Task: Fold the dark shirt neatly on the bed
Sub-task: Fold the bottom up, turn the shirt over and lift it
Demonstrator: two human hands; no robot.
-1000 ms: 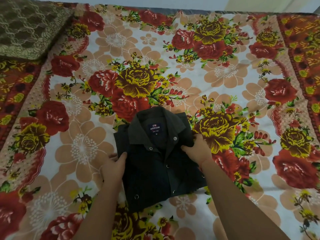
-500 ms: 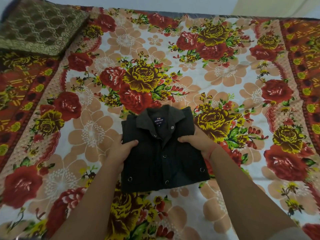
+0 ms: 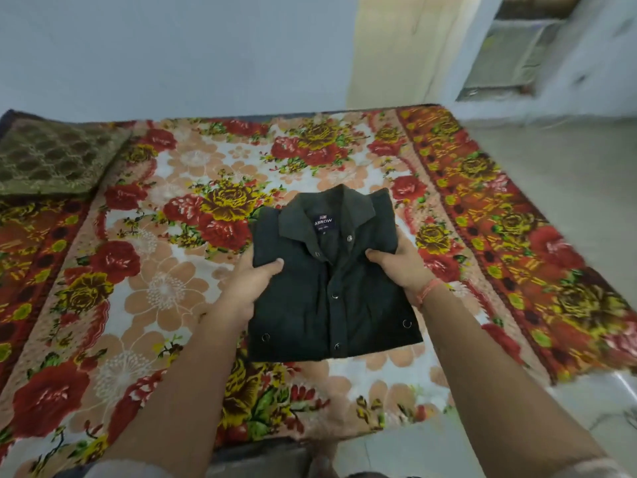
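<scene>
The dark shirt (image 3: 331, 305) is folded into a compact rectangle, collar away from me, its label and snap buttons facing up. It is held above the flowered bedspread (image 3: 165, 294), its near edge hanging free. My left hand (image 3: 251, 284) grips the shirt's left side with the thumb on top and the fingers underneath. My right hand (image 3: 400, 267) grips its right side the same way; an orange thread circles that wrist.
A brown-green patterned pillow (image 3: 51, 157) lies at the bed's far left corner. A pale wall stands behind the bed. Bare floor (image 3: 558, 188) runs along the bed's right side, and the bed's near edge is just below my arms.
Both hands have lifted the folded shirt off the bedspread and carried it away from me. The camera has tilted up, so the wall and floor now show.
</scene>
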